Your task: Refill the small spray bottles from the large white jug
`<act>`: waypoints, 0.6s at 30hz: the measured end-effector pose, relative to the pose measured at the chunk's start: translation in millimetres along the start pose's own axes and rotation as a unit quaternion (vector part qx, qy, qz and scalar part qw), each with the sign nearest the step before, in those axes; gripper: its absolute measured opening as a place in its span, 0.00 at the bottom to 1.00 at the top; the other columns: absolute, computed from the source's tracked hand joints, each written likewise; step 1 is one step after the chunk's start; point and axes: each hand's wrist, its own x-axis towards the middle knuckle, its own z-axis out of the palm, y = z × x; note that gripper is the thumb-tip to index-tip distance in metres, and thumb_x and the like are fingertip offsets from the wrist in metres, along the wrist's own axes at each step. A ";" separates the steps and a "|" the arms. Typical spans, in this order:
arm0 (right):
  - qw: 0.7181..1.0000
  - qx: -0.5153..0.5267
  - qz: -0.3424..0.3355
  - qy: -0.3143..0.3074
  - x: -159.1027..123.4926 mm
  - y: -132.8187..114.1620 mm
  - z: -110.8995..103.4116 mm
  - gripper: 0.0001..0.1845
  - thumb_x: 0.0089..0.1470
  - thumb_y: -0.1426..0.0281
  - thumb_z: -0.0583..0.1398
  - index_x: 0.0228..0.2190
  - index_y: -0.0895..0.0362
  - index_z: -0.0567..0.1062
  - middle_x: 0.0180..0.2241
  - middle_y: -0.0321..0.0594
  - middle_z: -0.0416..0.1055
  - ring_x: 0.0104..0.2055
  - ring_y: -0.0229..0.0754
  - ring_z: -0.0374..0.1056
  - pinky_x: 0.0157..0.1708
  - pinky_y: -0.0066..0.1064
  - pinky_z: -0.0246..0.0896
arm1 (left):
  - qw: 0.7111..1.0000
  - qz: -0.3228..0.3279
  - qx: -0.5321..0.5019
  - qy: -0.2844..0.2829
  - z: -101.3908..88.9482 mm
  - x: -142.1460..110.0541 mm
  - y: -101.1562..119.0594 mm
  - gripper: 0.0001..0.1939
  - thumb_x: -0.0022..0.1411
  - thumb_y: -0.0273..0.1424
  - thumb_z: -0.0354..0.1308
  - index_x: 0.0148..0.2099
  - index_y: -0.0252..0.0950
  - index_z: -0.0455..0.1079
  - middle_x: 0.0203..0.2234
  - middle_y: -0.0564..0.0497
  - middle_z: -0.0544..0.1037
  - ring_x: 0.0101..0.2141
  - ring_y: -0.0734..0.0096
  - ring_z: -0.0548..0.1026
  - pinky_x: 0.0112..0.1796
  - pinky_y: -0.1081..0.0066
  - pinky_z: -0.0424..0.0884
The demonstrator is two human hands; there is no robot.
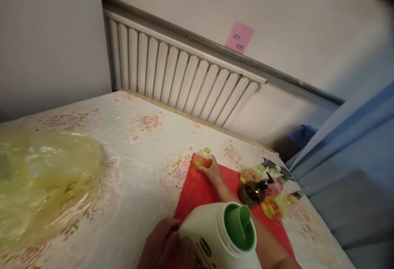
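Note:
Close to the camera, my left hand (168, 244) grips a large white jug (205, 224) by its side. The jug is uncapped and leans to the right, its mouth showing a green pouring spout (238, 224). My right arm stretches out behind the jug. At its end, my right hand (213, 171) has thumb and fingers around a small clear bottle (202, 159) with a pale yellow neck and orange-red at its lower part. That bottle stands upright at the far left corner of a red cloth (197, 191). The jug hides part of my right forearm.
Several pump bottles cluster at the right of the cloth, among them a dark brown bottle (250, 193) with a black pump. A yellow plastic bag (52, 178) lies at the left on the floral tablecloth (129, 203). Behind the table are a radiator (178, 72) and, rightward, a blue curtain (353, 174).

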 end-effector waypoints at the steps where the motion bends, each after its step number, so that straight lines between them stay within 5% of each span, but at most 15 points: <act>1: 0.999 0.020 0.042 0.010 -5.5 1.1 -7.0 0.32 0.56 0.73 0.56 0.60 0.49 0.57 0.42 0.43 0.77 0.42 0.52 0.74 0.35 0.43 0.72 | 1.000 -0.004 -0.003 0.002 0.5 0.0 -0.3 0.15 0.64 0.41 0.48 0.43 0.43 0.74 0.37 0.48 0.81 0.38 0.60 0.78 0.40 0.65 0.77; 5: 0.983 0.095 0.159 0.000 -42.9 16.2 -50.3 0.25 0.53 0.72 0.58 0.54 0.56 0.67 0.43 0.45 0.76 0.40 0.45 0.75 0.36 0.34 0.70 | 1.000 0.000 0.011 -0.001 -1.3 0.9 -2.0 0.17 0.64 0.42 0.48 0.45 0.41 0.73 0.39 0.48 0.81 0.40 0.59 0.78 0.41 0.64 0.76; 11: 0.959 0.117 0.249 -0.069 -131.4 40.9 -123.9 0.14 0.50 0.71 0.60 0.40 0.57 0.75 0.31 0.36 0.77 0.31 0.39 0.72 0.33 0.29 0.65 | 0.999 0.026 0.037 -0.020 -4.4 4.3 0.3 0.19 0.64 0.44 0.47 0.47 0.39 0.72 0.42 0.49 0.80 0.42 0.60 0.77 0.42 0.66 0.74; 14: 0.947 0.083 0.285 -0.121 -171.5 40.3 -133.8 0.10 0.45 0.72 0.63 0.33 0.55 0.77 0.26 0.33 0.76 0.29 0.39 0.70 0.30 0.27 0.60 | 0.998 0.034 0.057 -0.009 -3.1 4.7 0.1 0.20 0.64 0.44 0.47 0.47 0.39 0.72 0.42 0.49 0.80 0.42 0.60 0.77 0.42 0.66 0.74; 18: 0.932 0.027 0.325 -0.158 -199.6 31.2 -118.1 0.09 0.45 0.68 0.65 0.32 0.55 0.78 0.28 0.37 0.77 0.31 0.41 0.71 0.29 0.27 0.56 | 0.997 0.042 0.071 -0.004 -1.7 4.8 -1.7 0.20 0.65 0.44 0.46 0.47 0.39 0.72 0.42 0.49 0.80 0.43 0.61 0.77 0.43 0.67 0.73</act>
